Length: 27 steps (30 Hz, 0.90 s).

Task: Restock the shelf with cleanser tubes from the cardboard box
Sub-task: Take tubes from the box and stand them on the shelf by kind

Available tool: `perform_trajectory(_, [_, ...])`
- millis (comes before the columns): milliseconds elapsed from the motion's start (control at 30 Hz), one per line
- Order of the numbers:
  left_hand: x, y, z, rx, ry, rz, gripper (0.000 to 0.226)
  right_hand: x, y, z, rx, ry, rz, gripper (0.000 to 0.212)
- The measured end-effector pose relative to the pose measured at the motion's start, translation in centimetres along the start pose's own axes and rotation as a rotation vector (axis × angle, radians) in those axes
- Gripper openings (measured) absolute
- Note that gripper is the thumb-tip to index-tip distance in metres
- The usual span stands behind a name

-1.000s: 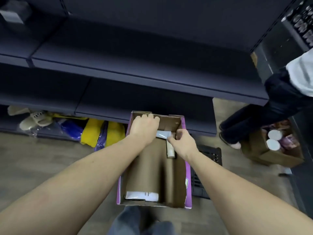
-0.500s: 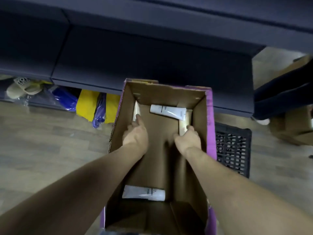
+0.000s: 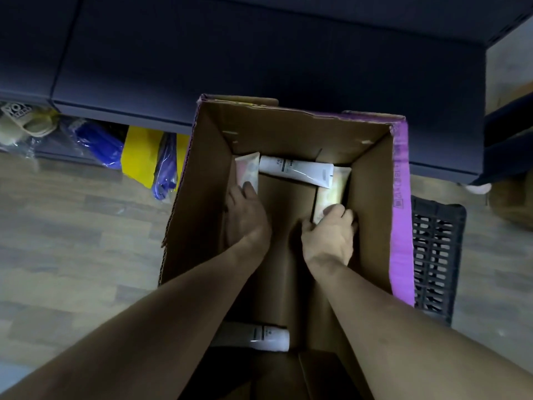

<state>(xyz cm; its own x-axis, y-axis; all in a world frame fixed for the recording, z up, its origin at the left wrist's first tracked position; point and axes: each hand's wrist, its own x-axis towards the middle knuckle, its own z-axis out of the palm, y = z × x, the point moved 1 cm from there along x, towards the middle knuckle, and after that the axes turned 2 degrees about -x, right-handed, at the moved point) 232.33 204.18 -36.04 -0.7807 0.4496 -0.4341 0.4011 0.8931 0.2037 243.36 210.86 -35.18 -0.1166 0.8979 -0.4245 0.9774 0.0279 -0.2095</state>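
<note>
An open cardboard box point(image 3: 372, 197) with a purple outer side stands on the floor below the dark shelf point(image 3: 259, 53). Both my hands are deep inside it. My left hand point(image 3: 245, 215) rests its fingertips on a pale tube point(image 3: 246, 170) at the box's left wall; whether it grips that tube is unclear. My right hand point(image 3: 328, 232) closes around the lower end of a yellowish tube point(image 3: 331, 192) at the right wall. A white tube point(image 3: 297, 170) lies across the far end. Another white tube point(image 3: 265, 337) lies near the front, partly under my left forearm.
A black slotted crate point(image 3: 435, 261) stands right of the box. Blue and yellow bags point(image 3: 135, 151) and pale sandals point(image 3: 26, 119) lie under the bottom shelf at left. Another person's dark trouser leg and shoe point(image 3: 507, 148) show at the right edge. The floor is wood-patterned.
The view has dropped closer over the box. Both hands went from its far rim down inside, the left onto the pale tube, the right closing on the yellowish tube.
</note>
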Motion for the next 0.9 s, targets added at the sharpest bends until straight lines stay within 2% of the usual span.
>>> perform_trajectory(100, [1.2, -0.4, 0.6, -0.095, 0.088, -0.057, 0.053, 0.6, -0.1, 1.1, -0.014, 0.029, 0.005, 0.039])
perform_trajectory(233, [2.0, -0.8, 1.0, -0.309, 0.042, -0.184, 0.056, 0.9, 0.4, 1.6, 0.035, 0.064, -0.021, 0.023])
perform_trajectory(333, [2.1, -0.6, 0.4, -0.366, -0.004, -0.252, 0.067, 0.9, 0.1, 0.7, 0.142, -0.023, 0.115, 0.04])
perform_trajectory(400, [1.7, -0.3, -0.3, -0.413, -0.079, -0.348, 0.077, 0.7, -0.3, -0.2, 0.202, -0.137, 0.24, 0.058])
perform_trajectory(467, [0.8, -0.2, -1.2, -0.42, -0.147, -0.389, 0.087, 0.1, -0.7, -1.1, 0.234, -0.252, 0.302, 0.066])
perform_trajectory(533, [-0.4, -0.3, -2.1, -0.386, -0.191, -0.347, 0.087, -0.8, -0.9, -2.2, 0.263, -0.315, 0.322, 0.063])
perform_trajectory(667, [-2.9, -0.4, -4.2, -0.366, -0.212, -0.223, 0.074, -3.4, -1.1, -4.9, 0.301, -0.335, 0.321, 0.055])
perform_trajectory(900, [-5.6, 0.6, -10.2, -0.434, -0.177, -0.169, 0.057, -7.5, -2.5, -11.5, 0.356, -0.172, 0.099, 0.053])
